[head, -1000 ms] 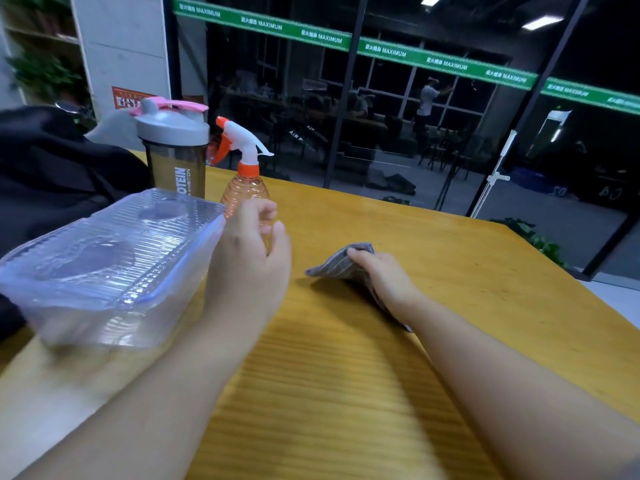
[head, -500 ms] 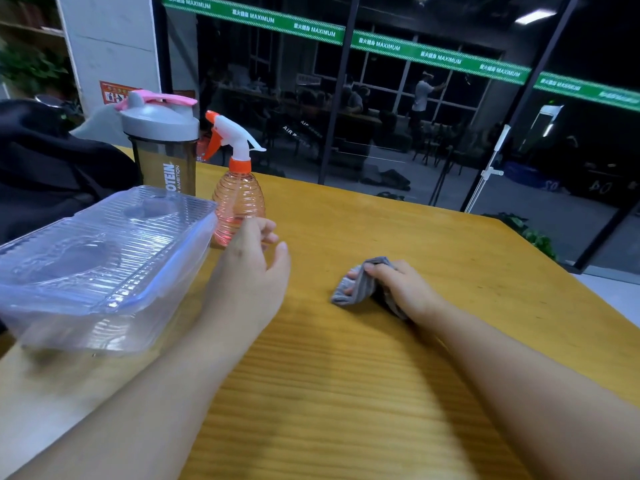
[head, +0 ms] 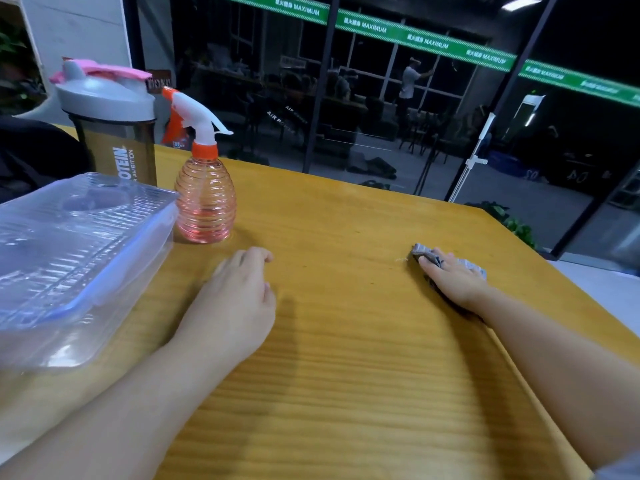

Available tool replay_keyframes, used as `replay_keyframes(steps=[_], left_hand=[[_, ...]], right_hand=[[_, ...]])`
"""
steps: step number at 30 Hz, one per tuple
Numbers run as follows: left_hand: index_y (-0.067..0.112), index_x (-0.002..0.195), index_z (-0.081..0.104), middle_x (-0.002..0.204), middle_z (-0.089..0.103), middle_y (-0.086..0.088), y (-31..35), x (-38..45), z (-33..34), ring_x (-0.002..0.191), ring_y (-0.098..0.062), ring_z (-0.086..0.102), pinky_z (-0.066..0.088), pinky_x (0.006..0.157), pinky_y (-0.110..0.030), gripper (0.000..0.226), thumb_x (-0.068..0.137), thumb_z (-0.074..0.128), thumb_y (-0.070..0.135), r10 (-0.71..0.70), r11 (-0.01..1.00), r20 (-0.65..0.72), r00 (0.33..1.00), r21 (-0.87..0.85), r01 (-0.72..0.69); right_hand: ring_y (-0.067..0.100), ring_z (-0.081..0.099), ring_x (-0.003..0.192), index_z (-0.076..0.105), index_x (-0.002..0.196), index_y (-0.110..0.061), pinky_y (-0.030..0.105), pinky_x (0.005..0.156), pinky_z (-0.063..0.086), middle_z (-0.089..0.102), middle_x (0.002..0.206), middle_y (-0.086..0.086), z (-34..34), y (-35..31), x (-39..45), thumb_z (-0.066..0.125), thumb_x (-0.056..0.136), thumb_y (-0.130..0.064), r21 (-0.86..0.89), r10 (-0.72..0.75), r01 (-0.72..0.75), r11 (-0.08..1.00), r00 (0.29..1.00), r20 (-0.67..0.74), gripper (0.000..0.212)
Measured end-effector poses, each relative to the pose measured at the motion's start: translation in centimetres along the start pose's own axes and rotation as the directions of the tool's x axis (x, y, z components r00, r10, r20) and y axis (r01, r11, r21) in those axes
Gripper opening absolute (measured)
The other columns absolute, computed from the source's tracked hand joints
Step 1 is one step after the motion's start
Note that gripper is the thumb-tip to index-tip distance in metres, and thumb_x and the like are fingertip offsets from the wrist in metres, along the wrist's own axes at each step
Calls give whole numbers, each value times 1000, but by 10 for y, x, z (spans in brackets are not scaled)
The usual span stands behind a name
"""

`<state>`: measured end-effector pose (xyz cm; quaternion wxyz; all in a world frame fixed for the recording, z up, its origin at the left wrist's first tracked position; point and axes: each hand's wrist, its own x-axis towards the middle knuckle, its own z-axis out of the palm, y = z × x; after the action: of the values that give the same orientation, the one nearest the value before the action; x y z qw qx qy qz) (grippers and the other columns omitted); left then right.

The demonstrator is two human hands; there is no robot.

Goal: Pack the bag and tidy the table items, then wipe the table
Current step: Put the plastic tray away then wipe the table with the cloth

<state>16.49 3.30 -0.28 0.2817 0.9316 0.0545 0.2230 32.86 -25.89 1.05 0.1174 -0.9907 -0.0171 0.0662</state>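
Observation:
My right hand [head: 452,278] presses flat on a crumpled grey cloth [head: 424,252] near the right edge of the wooden table [head: 346,375]. My left hand [head: 235,299] rests on the table's middle, fingers loosely curled, holding nothing. A clear plastic lunch box [head: 76,261] with its lid on sits at the left. Behind it stand a dark shaker bottle [head: 114,126] with a grey and pink lid and a pink spray bottle [head: 206,195] with an orange and white trigger. A dark bag [head: 31,157] lies at the far left, mostly out of frame.
A glass wall runs behind the table's far edge, showing a dark room beyond. The table's right edge drops to a pale floor. A green plant [head: 512,226] sits past the far right corner.
My right hand has slid the cloth to the right across the table, toward the right edge. My left hand has lowered onto the tabletop, away from the spray bottle.

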Motion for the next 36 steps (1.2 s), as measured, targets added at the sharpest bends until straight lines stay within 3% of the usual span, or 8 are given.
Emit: replay_keyframes(steps=[8, 14, 17, 21, 25, 36], left_hand=[[18, 129, 39, 130, 48, 2, 3, 1, 3, 124, -17, 38, 34, 102, -34, 38, 91, 44, 18, 19, 994, 39, 999, 108, -23], [11, 117, 52, 117, 58, -5, 0, 0, 4, 108, -28, 55, 48, 87, -44, 37, 81, 58, 11, 58, 990, 44, 997, 127, -63], [13, 116, 54, 115, 59, -3, -2, 0, 6, 104, -27, 57, 45, 86, -38, 38, 79, 61, 11, 46, 990, 52, 998, 134, -53], [20, 123, 49, 120, 54, 6, -3, 1, 8, 107, -18, 52, 28, 81, -19, 39, 85, 56, 22, -18, 996, 7, 1000, 85, 17], [22, 122, 50, 117, 57, 7, -2, 2, 6, 106, -18, 56, 37, 82, -26, 37, 85, 54, 25, -38, 995, 13, 999, 88, 36], [22, 128, 45, 125, 54, 8, -2, 1, 7, 111, -17, 54, 36, 89, -24, 44, 85, 49, 35, -20, 993, 31, 999, 119, 17]], right_hand=[[17, 0, 146, 14, 151, -23, 47, 117, 1, 4, 159, -7, 5, -11, 60, 13, 99, -51, -114, 35, -39, 993, 999, -38, 59], [17, 3, 146, 19, 150, -25, 48, 116, 2, 8, 158, -9, 4, -25, 100, 12, 98, -53, -108, 16, -20, 994, 999, -38, 59], [18, 1, 146, 18, 151, -25, 49, 116, 2, 6, 159, -8, 4, -33, 119, 12, 97, -55, -119, 18, -22, 993, 999, -32, 62], [18, 0, 146, 15, 151, -25, 49, 116, 2, 4, 159, -8, 4, -50, 139, 12, 97, -55, -125, 1, -3, 992, 1000, -21, 62], [19, 2, 146, 14, 151, -22, 48, 116, 3, 6, 159, -7, 8, -77, 149, 14, 98, -54, -114, -34, 32, 993, 999, -20, 62], [17, -1, 146, 9, 151, -24, 45, 118, 0, 5, 159, -5, 17, -130, 130, 17, 101, -47, -105, -221, 225, 969, 974, 46, 56]])
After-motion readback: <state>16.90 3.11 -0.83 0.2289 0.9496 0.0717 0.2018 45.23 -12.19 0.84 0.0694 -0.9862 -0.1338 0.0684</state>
